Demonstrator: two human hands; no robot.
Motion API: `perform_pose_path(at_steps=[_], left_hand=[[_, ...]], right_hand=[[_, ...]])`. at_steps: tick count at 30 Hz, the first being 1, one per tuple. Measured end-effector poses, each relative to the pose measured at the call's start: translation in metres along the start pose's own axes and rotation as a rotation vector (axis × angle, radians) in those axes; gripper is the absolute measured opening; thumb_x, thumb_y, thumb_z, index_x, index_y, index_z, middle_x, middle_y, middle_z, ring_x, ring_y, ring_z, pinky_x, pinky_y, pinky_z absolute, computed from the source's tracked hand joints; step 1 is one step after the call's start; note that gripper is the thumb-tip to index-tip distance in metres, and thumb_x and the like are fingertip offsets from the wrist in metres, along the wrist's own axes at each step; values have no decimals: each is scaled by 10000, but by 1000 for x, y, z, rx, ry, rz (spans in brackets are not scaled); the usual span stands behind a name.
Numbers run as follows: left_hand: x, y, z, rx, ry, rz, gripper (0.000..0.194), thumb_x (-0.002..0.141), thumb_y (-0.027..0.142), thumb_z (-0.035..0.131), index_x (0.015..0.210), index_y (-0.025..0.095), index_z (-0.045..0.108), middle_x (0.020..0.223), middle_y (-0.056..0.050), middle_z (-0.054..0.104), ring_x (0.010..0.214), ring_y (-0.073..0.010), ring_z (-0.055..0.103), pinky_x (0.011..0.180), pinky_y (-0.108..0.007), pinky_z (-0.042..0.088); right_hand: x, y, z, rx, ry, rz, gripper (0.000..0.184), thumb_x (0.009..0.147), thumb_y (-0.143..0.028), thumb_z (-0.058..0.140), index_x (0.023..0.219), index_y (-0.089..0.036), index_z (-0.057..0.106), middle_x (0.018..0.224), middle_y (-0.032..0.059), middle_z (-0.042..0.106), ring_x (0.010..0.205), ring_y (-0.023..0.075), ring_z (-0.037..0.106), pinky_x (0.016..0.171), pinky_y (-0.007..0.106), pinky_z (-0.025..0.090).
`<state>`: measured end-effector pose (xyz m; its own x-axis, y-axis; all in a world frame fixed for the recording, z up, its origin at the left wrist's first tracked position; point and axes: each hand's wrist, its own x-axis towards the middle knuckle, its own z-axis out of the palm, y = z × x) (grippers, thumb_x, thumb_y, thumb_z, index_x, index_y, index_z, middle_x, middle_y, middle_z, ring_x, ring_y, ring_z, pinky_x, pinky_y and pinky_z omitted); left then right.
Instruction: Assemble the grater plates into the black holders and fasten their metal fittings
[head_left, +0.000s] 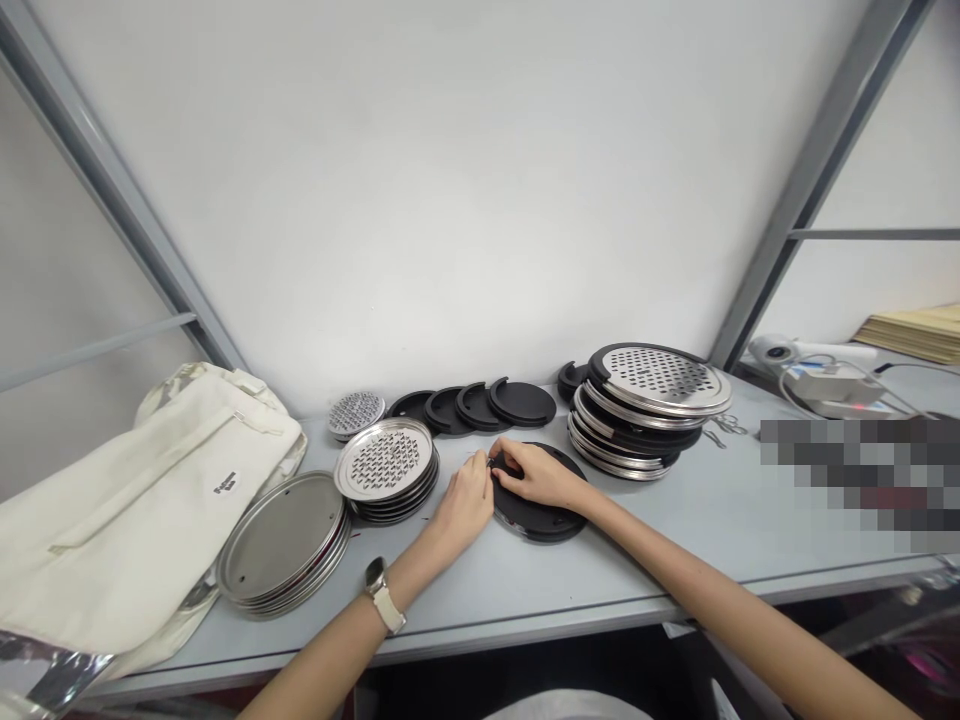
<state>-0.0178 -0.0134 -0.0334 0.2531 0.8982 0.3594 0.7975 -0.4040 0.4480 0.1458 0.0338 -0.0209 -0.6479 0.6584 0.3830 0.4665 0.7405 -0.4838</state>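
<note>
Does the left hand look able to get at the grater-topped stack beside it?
Probably yes: the grater-topped stack sits close to the left hand, with no obstacle visible between, though that hand seems busy at the front black disc.

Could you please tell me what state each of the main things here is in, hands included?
Left hand: fingers bent, beside the right.
Right hand: fingers bent, over the black disc.
Black disc: lying flat.
Plain metal plates: stacked.
Left grater stack: top plate face up.
Right grater stack: piled unevenly.
Black trays: overlapping.
White bag: open or shut, unclear.
Watch: worn.
</note>
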Motion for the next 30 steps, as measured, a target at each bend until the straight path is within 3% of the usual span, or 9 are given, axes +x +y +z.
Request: perform_pose_path(at_steps=[30], left_hand=[[-2, 3, -2, 15, 5, 42, 179, 857, 64, 314, 947, 193, 400, 879, -58, 521, 840, -199, 555, 737, -328, 449]], right_hand=[[1, 1, 0, 10, -7, 4, 158, 831, -243, 505, 974, -203, 450, 620, -70, 399, 557, 116, 394, 562, 231, 306]])
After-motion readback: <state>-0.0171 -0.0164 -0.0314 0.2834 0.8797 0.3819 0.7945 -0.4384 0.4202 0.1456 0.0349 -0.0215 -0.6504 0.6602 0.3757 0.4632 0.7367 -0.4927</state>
